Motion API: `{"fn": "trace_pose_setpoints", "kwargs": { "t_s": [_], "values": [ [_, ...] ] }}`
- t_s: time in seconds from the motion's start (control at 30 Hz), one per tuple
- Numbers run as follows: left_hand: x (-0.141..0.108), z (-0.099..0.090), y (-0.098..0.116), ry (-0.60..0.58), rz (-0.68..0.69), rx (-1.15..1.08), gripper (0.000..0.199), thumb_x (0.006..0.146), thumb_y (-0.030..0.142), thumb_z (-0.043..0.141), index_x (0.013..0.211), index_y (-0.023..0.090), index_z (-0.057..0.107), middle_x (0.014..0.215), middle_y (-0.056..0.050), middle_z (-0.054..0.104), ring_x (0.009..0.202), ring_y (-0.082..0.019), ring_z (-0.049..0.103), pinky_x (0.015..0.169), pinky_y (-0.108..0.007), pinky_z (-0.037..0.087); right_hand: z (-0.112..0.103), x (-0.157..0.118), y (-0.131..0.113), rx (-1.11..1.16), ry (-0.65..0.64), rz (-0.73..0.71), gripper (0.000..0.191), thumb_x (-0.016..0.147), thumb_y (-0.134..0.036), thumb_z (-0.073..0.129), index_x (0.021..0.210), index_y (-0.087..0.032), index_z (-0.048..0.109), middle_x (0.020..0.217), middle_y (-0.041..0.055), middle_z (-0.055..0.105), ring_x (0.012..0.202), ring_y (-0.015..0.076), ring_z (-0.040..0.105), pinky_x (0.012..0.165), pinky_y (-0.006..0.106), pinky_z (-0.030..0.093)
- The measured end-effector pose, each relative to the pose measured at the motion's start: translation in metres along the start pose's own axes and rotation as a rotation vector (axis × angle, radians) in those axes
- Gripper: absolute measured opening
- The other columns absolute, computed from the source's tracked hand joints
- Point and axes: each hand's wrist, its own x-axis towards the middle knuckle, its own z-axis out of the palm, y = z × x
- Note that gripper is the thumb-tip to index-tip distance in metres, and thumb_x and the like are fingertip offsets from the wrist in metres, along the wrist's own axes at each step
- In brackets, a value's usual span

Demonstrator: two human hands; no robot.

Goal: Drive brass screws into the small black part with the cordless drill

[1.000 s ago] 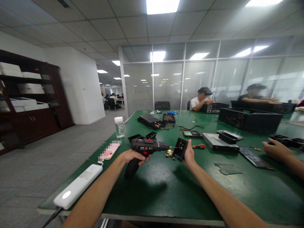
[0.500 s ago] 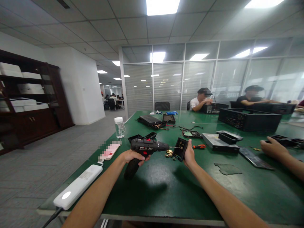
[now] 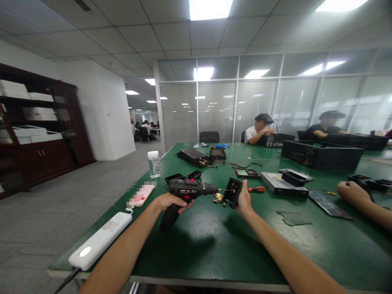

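Observation:
My left hand (image 3: pixel 175 201) is wrapped round the grip of a black cordless drill (image 3: pixel 192 188) with red switches. Its long bit points right, into a small black plastic box (image 3: pixel 232 193) that my right hand (image 3: pixel 244 198) holds tilted up by its right side. Brass-coloured metal parts show inside the box, close to the bit's tip; whether the tip touches one I cannot tell. Below the bit lies a small heap of brass-coloured pieces (image 3: pixel 218 198) on the green table (image 3: pixel 190 253). An orange-handled screwdriver (image 3: pixel 256 189) lies just beyond my right hand.
Behind the drill sit small black boxes (image 3: pixel 194 174). To the left are a pink phone (image 3: pixel 143 195), a white power strip (image 3: pixel 101 239) and a clear bottle (image 3: pixel 154 164). A metal drive (image 3: pixel 283 184) and a black case (image 3: pixel 321 154) stand right, near another person's hand (image 3: pixel 352 192).
My hands, the drill and the black box stay nearly still. At the right, the other person's hand has shifted slightly, and a person at the back has moved their arms.

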Motion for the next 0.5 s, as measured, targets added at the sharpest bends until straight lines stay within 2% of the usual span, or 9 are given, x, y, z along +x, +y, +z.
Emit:
{"fn": "trace_pose_setpoints", "kwargs": {
  "t_s": [0.5],
  "values": [
    [-0.0003,0.0023,0.0023,-0.002,0.004,0.009,0.037,0.061,0.02,0.056,0.095,0.007,0.049,0.081,-0.008,0.05,0.049,-0.007,0.044,0.048,-0.022,0.035,0.0011,-0.0014,-0.0025,-0.014,0.016,0.001,0.052,0.059,-0.064,0.041,0.077,-0.017,0.055,0.058,-0.0016,0.055,0.052,0.0132,0.051,0.051,0.025,0.042]
  ]
}}
